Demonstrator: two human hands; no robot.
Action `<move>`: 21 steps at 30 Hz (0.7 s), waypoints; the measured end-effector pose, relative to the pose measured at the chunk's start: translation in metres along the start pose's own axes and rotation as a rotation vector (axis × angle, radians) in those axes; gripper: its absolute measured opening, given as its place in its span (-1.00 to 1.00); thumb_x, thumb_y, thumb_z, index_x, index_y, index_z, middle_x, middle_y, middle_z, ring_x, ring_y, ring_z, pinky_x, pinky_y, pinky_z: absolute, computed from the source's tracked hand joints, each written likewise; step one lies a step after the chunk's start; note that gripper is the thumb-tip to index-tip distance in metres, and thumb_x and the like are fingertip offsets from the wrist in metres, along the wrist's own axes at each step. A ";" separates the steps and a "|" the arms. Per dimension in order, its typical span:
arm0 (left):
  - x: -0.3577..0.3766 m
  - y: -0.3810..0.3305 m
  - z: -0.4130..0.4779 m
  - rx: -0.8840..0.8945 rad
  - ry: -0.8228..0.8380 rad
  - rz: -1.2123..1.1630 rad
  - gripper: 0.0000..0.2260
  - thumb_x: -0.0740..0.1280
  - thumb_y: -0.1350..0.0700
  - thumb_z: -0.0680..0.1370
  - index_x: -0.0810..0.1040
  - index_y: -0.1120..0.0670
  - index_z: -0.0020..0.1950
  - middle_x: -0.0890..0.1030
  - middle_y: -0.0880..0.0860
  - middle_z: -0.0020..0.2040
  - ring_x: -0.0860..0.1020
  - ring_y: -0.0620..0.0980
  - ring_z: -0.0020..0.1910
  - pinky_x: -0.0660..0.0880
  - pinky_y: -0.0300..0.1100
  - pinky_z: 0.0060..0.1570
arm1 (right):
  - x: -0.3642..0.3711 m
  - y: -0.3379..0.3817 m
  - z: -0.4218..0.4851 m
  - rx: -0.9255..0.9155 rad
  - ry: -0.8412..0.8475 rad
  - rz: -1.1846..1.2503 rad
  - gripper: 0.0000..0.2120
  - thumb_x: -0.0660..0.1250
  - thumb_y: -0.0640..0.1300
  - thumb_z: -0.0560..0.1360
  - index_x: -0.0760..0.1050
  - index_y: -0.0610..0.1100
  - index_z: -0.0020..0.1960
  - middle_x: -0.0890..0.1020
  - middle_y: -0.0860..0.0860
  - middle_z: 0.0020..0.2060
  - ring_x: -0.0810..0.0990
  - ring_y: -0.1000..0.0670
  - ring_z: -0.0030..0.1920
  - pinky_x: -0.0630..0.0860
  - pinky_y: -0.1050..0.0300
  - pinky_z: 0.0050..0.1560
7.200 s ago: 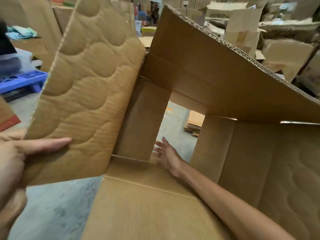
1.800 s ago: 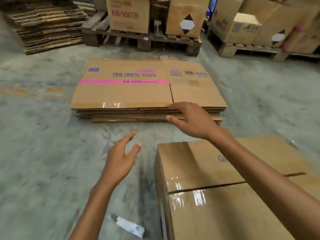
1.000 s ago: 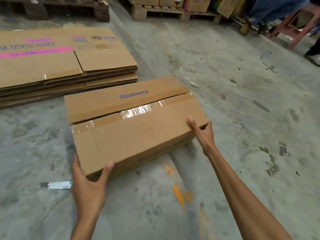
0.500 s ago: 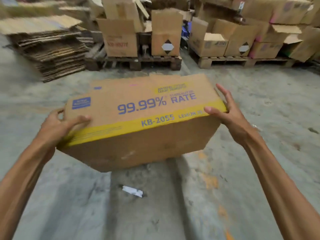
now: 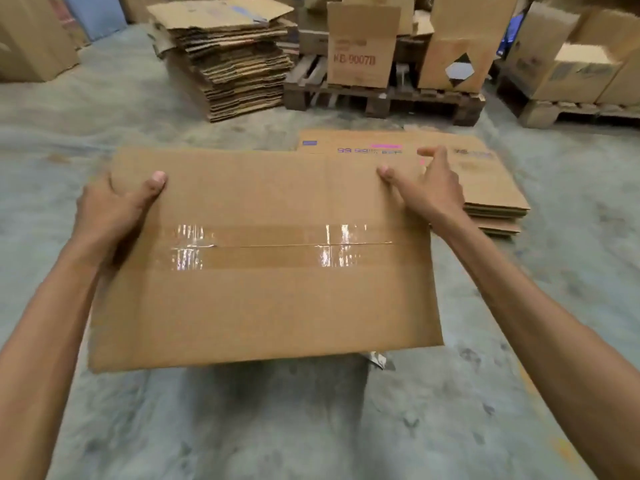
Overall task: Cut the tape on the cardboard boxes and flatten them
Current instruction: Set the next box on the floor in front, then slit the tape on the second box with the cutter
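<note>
A single wide-angle view from the person's head looks forward and down, close over a cardboard box (image 5: pixel 263 258) held at arm's length; beyond the fingers (image 5: pixel 156 178) lie the concrete floor (image 5: pixel 571 271) and pallets (image 5: pixel 384 98).

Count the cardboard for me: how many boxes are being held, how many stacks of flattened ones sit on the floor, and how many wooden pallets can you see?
Held box, gripped by left hand and right hand: 1
Flattened stacks, tall and low: 2
Wooden pallets: 2
Total: 5
</note>
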State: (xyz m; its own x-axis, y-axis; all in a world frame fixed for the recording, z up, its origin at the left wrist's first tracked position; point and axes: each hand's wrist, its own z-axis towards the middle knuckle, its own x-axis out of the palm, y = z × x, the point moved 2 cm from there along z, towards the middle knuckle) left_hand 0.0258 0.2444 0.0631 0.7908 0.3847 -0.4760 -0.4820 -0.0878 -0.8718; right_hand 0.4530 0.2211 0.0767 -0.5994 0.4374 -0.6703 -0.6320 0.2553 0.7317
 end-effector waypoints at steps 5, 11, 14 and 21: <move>-0.035 0.081 0.054 -0.199 0.037 0.352 -0.23 0.30 -0.47 0.35 0.55 0.18 0.19 0.56 0.27 0.24 0.53 0.29 0.19 0.48 0.15 0.20 | 0.097 0.017 -0.002 -0.100 0.206 -0.131 -0.16 0.44 0.36 0.32 0.34 0.00 0.47 0.49 -0.03 0.39 0.45 -0.14 0.38 0.43 -0.07 0.30; -0.043 0.183 0.046 -0.352 0.096 0.465 -0.23 0.24 -0.43 0.44 0.47 0.24 0.26 0.52 0.32 0.28 0.48 0.34 0.25 0.45 0.12 0.23 | 0.199 -0.001 -0.049 -0.096 0.325 -0.319 -0.18 0.32 0.36 0.43 0.22 -0.04 0.53 0.50 -0.11 0.38 0.45 -0.23 0.36 0.43 -0.09 0.25; -0.035 0.200 0.030 -0.320 0.041 0.598 -0.25 0.14 -0.43 0.49 0.42 0.22 0.29 0.52 0.34 0.26 0.47 0.36 0.26 0.41 0.13 0.18 | 0.215 -0.029 -0.065 -0.071 0.440 -0.236 -0.25 0.15 0.39 0.51 0.16 0.02 0.56 0.49 -0.10 0.39 0.47 -0.22 0.34 0.45 -0.12 0.25; -0.031 0.198 0.017 -0.353 -0.067 0.697 -0.23 0.02 -0.38 0.56 0.34 0.29 0.37 0.46 0.38 0.30 0.43 0.38 0.29 0.35 0.18 0.23 | 0.167 -0.139 -0.092 -0.095 0.508 -0.414 -0.68 0.28 -0.07 0.58 0.57 -0.06 0.30 0.71 -0.03 0.04 0.66 -0.08 0.05 0.59 0.02 0.04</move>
State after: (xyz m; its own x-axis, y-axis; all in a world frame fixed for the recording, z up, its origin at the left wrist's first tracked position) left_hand -0.1002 0.2304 -0.0928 0.3200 0.1868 -0.9288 -0.7019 -0.6117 -0.3648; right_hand 0.3956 0.1791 -0.1483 -0.4398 -0.1482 -0.8858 -0.8868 0.2276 0.4022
